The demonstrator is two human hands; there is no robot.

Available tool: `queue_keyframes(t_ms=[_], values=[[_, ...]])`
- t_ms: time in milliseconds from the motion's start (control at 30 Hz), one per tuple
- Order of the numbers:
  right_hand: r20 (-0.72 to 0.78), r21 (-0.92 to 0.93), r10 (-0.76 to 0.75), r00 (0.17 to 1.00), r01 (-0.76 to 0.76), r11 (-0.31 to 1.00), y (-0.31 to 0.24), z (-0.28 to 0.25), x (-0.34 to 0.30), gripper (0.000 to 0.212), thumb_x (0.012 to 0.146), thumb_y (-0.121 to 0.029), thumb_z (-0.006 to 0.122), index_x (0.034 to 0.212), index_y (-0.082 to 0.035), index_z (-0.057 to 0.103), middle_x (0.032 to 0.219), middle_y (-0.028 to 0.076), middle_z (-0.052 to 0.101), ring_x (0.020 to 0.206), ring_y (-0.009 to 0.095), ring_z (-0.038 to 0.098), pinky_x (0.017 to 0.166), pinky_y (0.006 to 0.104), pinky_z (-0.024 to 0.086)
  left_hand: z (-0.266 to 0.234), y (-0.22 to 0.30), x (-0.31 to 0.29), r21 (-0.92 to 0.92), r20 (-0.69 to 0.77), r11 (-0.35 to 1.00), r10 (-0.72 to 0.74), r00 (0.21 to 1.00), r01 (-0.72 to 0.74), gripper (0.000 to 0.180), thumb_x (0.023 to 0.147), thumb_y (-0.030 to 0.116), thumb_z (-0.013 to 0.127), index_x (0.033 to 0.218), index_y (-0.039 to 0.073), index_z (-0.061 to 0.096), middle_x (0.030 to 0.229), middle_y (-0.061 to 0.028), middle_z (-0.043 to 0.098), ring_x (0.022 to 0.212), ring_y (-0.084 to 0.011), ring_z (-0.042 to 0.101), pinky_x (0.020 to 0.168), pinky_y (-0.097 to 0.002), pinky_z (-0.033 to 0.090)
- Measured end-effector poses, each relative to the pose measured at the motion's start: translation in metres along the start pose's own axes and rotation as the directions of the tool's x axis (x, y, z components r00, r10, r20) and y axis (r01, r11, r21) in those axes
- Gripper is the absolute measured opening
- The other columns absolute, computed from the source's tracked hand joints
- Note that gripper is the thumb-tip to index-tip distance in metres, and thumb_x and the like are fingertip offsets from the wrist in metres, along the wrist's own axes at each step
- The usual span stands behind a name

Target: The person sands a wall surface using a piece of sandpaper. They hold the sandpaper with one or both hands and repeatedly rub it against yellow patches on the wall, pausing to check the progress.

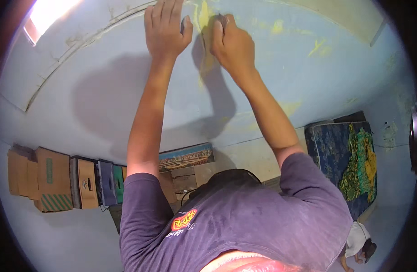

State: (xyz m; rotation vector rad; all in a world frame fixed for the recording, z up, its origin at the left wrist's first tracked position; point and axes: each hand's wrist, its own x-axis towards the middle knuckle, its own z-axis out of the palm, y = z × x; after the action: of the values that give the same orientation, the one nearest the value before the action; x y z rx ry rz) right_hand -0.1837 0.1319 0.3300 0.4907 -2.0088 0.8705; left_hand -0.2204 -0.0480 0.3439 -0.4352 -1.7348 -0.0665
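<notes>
Both my arms reach up to a pale blue wall (272, 77) with flaking paint. My left hand (165, 34) lies against it with fingers stretched out and thumb apart; a dark patch beside the thumb may be only shadow. To its right, my right hand (234, 47) is closed, thumb and fingers pinching a small dark tool (223, 20), mostly hidden by the fingers. Between the hands runs a yellowish bare patch (203, 16) with a peeling, cracked edge, right beside the tool. My arms' shadows fall across the wall below.
Cardboard boxes (54, 174) and upright cases (87, 183) stand at the left. A panoramic picture (188, 156) sits low behind my arms. At the right leans a dark blue mattress (328, 149) with patterned cloth (363, 158) over it. Another person (358, 240) is low at the bottom right.
</notes>
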Motion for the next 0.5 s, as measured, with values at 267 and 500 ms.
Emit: queue_keyframes(t_ms=[267,500], values=[[0.056,-0.259,-0.018,0.998,0.032,0.965,-0.008,0.018,0.04,0.029,0.104,-0.028,0.048,0.094,-0.005,0.062,0.066,0.022,0.068,0.06,0.041,0.069,0.056,0.0545,0.055,0.008,-0.001,-0.004,0.024,-0.045,0.999,0.022,0.999,-0.021,0.065,0.084,0.019,0.06,0.146,0.002,0.051,0.154,-0.0197,0.048,0.143,-0.0383,0.043,0.12,-0.0571,0.028],[0.142,-0.332,-0.06,0.988,0.104,0.938,0.032,0.047,-0.037,0.012,0.093,-0.016,0.056,0.092,-0.004,0.057,0.06,0.021,0.066,0.053,0.039,0.068,0.048,0.0499,0.053,0.004,-0.004,-0.006,0.062,-0.026,0.998,0.024,0.999,-0.022,0.063,0.087,0.022,0.057,0.146,0.003,0.051,0.155,-0.0187,0.048,0.144,-0.0373,0.043,0.12,-0.0566,0.029]])
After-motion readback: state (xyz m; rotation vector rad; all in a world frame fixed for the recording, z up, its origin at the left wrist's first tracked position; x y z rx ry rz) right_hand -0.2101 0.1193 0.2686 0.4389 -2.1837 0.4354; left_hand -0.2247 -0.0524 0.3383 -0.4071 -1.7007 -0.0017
